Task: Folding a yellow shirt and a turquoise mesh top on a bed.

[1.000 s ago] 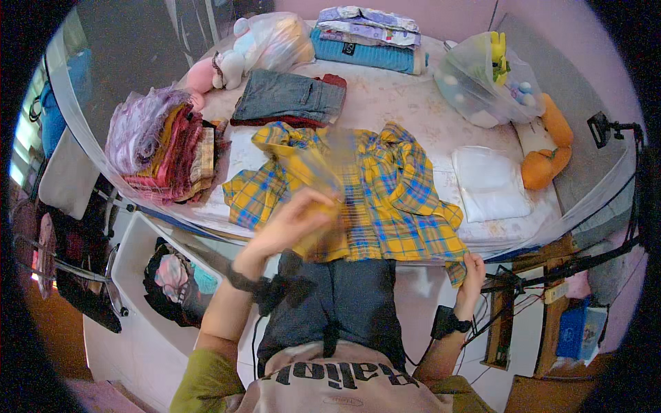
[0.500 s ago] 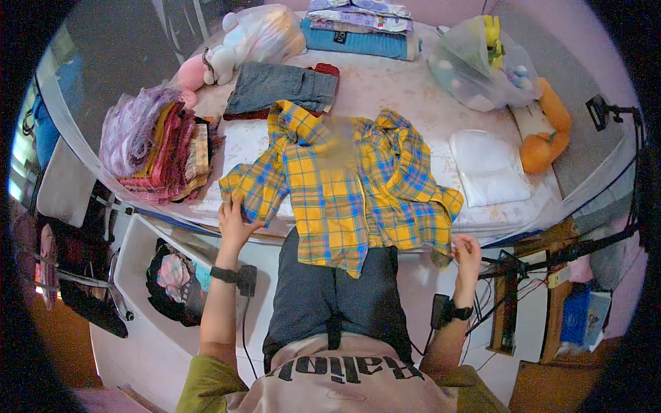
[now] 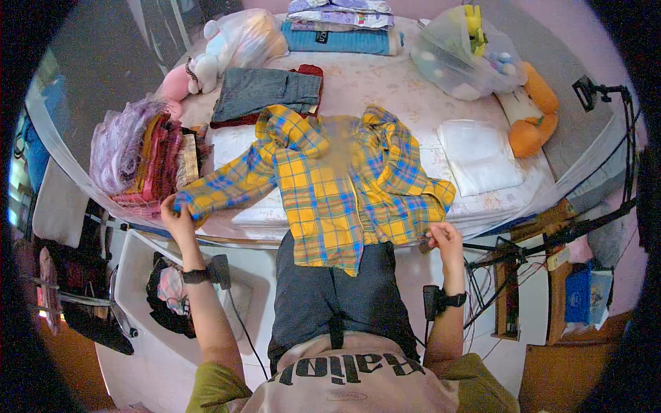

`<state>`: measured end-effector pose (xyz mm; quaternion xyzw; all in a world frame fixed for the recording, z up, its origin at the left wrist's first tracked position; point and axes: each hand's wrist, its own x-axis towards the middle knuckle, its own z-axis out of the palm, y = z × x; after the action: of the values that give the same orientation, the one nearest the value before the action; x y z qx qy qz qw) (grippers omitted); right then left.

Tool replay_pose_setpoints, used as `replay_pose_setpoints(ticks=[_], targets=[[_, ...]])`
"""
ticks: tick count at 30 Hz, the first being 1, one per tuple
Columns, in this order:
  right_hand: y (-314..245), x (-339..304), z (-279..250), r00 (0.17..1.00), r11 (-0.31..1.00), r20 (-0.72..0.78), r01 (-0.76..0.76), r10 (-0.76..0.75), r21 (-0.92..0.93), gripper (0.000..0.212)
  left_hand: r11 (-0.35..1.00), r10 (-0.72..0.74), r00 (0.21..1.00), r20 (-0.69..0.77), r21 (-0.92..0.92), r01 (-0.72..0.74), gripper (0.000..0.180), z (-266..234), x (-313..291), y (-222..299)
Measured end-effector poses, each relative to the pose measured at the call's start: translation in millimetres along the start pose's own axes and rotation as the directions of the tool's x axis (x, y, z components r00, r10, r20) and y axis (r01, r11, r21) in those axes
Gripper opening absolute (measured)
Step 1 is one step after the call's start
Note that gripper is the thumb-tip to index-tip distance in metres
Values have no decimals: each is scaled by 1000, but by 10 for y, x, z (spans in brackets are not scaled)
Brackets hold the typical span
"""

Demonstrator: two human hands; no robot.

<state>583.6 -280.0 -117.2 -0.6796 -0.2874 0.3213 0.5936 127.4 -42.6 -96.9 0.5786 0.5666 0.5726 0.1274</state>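
Your yellow plaid shirt (image 3: 320,213) is lying spread on the near part of the mattress (image 3: 375,79), its hem hanging over the edge above your dark trousers (image 3: 303,310). Your left hand (image 3: 177,219) is pinching 1 cuff, its fingers closed on the cloth, and that sleeve is stretching out sideways. Your right hand (image 3: 446,241) is hovering by the other sleeve's end, fingers partly curled; whether it is gripping cloth, you cannot tell from here. The fabric is looking light, soft and limp, probably creasing easily, so the cuffs, shoulder seams and hem corners are seeming the best holds.

A stack of folded cloths (image 3: 148,165) is crowding the stretched sleeve, folded jeans (image 3: 258,96) are lying just beyond the collar, and a folded white cloth (image 3: 478,155) is sitting to the right. A black jointed stand (image 3: 551,242) is reaching near your right hand, possibly limiting its outward room.
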Motion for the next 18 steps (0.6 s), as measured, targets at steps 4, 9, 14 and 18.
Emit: replay_pose_setpoints(ticks=[4,9,14,18], targets=[[31,-1,-59,1000,1000,1,-24,24,18,12,926,205,975,84,306,-221,43,205,-350,-247],[45,60,-114,999,998,21,-30,29,56,9,958,71,861,503,206,-199,31,550,-883,211],[94,65,-160,999,998,-21,-24,25,62,10,885,-264,482,835,11,466,27,713,-982,591],[86,14,-182,996,1000,-86,-22,22,6,10,937,-274,256,927,198,286,26,763,-1066,846]])
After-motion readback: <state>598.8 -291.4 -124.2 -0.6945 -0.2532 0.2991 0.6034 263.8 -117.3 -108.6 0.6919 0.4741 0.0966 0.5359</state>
